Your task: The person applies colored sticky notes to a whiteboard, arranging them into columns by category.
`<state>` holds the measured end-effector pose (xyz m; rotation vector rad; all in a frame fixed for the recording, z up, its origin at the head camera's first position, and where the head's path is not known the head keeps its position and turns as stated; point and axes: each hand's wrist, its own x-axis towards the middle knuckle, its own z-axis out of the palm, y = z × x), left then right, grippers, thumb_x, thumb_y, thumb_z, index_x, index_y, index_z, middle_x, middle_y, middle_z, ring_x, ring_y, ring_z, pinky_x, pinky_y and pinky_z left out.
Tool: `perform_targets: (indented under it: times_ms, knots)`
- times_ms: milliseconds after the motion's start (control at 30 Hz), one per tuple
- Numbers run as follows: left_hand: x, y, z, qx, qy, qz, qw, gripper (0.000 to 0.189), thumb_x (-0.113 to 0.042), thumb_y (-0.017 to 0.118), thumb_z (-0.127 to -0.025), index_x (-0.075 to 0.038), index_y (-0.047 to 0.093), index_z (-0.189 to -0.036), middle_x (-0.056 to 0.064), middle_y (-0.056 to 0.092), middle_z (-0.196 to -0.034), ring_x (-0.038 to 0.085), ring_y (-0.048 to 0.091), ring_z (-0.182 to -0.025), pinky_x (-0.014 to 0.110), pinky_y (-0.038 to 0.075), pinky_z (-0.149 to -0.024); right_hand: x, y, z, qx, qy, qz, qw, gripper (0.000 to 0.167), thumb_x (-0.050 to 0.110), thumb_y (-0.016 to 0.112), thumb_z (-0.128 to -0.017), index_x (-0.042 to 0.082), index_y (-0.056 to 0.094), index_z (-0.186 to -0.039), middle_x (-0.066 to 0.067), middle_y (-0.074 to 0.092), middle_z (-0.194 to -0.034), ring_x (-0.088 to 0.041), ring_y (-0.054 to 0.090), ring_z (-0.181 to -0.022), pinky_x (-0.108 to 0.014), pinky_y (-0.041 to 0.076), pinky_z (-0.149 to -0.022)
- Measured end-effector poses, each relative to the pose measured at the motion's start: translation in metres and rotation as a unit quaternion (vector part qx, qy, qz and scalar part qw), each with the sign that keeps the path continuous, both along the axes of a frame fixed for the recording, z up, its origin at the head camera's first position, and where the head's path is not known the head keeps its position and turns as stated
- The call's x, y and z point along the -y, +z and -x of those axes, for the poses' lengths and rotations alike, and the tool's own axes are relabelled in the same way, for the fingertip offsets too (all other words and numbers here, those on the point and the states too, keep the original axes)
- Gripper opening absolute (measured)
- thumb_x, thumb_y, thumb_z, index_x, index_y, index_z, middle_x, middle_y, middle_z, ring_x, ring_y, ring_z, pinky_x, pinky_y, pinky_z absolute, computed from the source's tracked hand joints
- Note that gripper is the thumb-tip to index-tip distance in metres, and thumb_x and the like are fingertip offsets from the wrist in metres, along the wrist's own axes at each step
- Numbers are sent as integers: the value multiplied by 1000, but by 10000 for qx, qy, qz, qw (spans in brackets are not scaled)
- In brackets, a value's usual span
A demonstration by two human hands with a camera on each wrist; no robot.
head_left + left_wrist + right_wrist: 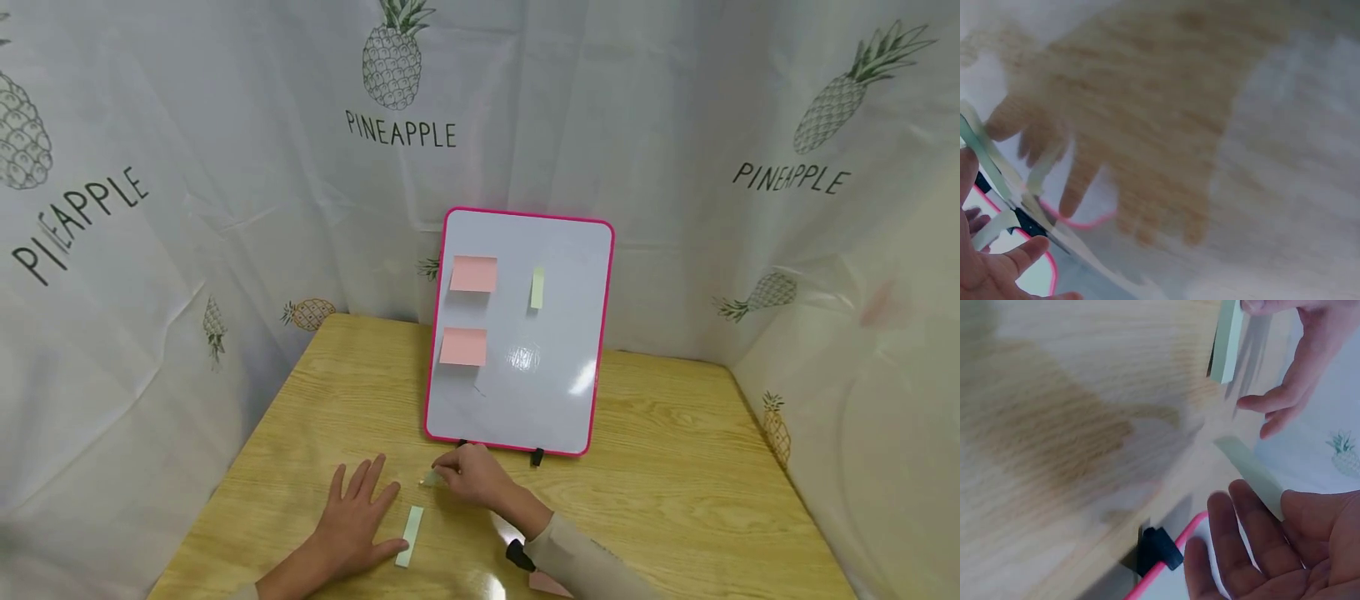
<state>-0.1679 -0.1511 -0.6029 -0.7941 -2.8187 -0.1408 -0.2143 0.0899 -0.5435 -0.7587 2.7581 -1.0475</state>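
My right hand [480,479] pinches a pale green sticky note strip [1250,469] between thumb and fingers, low over the table in front of the whiteboard. To its left, my left hand [351,525] rests on the wood with fingers spread. Its thumb touches the edge of a narrow pale green sticky note pad [409,537], which lies on the table between the hands. The whiteboard [517,400], framed in pink, leans upright behind them. It bears two pink sticky notes [473,274] at left and one green strip [537,288] at upper right. Blurred overlapping reflections fill most of the left wrist view.
Black feet [537,457] stick out under the whiteboard. Beside my right forearm lies a black object [519,556], and a pink paper piece [550,583] is partly hidden by the sleeve. Pineapple-print curtains [645,125] surround the wooden table [675,467].
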Motion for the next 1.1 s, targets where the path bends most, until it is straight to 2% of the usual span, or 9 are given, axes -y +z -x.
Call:
perform_targets:
  times_ms: [133, 233, 333, 467, 567, 733, 900, 1000, 1100]
  knots:
    - [0, 1, 1, 136, -65, -25, 9999, 79, -71, 66, -76, -15, 58, -131, 24, 37, -152, 42, 40, -137, 69, 22, -107, -6, 2, 2, -386, 73, -213, 9990, 19, 10, 62, -95, 6, 78, -104, -4, 78, -97, 4, 48, -58, -14, 40, -56]
    - [0, 2, 1, 262, -74, -65, 9996, 78, -71, 66, -77, -15, 57, -131, 24, 36, -153, 42, 39, -138, 69, 21, -107, -10, 3, 3, -557, 95, -381, 9977, 18, 11, 63, -94, 7, 79, -103, -4, 78, -96, 5, 51, -62, -14, 41, -58]
    - [0, 2, 2, 348, -68, -182, 9992, 77, -69, 67, -77, -16, 57, -132, 24, 36, -153, 43, 39, -138, 68, 21, -108, -15, 5, 2, -662, 187, -472, 9965, 18, 9, 63, -95, 6, 78, -103, -5, 78, -95, 4, 49, -58, -14, 41, -57]
    - [-2, 1, 2, 397, -65, -377, 9985, 75, -65, 71, -75, -17, 57, -130, 25, 37, -152, 44, 40, -136, 69, 21, -107, -22, 5, 2, -1030, 271, -565, 9927, 16, 7, 64, -93, 6, 79, -100, -4, 78, -92, -4, 65, -68, -16, 49, -63]
    - [-2, 0, 1, 386, -89, -476, 9981, 74, -64, 72, -75, -16, 57, -130, 26, 39, -151, 44, 42, -134, 70, 23, -106, -27, 5, 2, -1235, 297, -617, 9900, 15, 6, 65, -93, 7, 79, -99, -3, 78, -90, -10, 71, -74, -19, 52, -66]
    - [-2, -2, 0, 313, -244, -640, 9972, 73, -60, 74, -74, -19, 57, -132, 27, 40, -149, 46, 44, -132, 72, 26, -102, -38, 9, 3, -1492, 353, -690, 9858, 17, 3, 63, -92, 6, 79, -96, -5, 77, -85, -5, 61, -60, -17, 47, -60]
    - [-2, 0, 1, 400, -246, -881, 9950, 77, -65, 73, -73, -21, 57, -135, 27, 40, -149, 46, 44, -132, 73, 25, -102, -50, 16, 7, -1947, 285, -761, 9775, 18, 0, 64, -89, 8, 80, -92, -4, 76, -78, -1, 51, -56, -16, 42, -57]
    - [-3, 1, 3, 526, -102, -1075, 9928, 76, -68, 65, -80, -22, 54, -140, 25, 40, -150, 45, 43, -133, 73, 23, -103, -57, 21, 10, -2078, 252, -804, 9745, 19, -1, 63, -88, 9, 79, -86, -4, 71, -68, 1, 38, -55, -16, 37, -55]
    - [-5, 5, 8, 445, -79, -1312, 9903, 71, -64, 60, -88, -21, 52, -143, 24, 40, -151, 44, 42, -134, 72, 21, -105, -65, 24, 11, -2096, 249, -912, 9732, 21, -2, 62, -88, 10, 78, -82, -2, 68, -63, 0, 32, -55, -17, 36, -56]
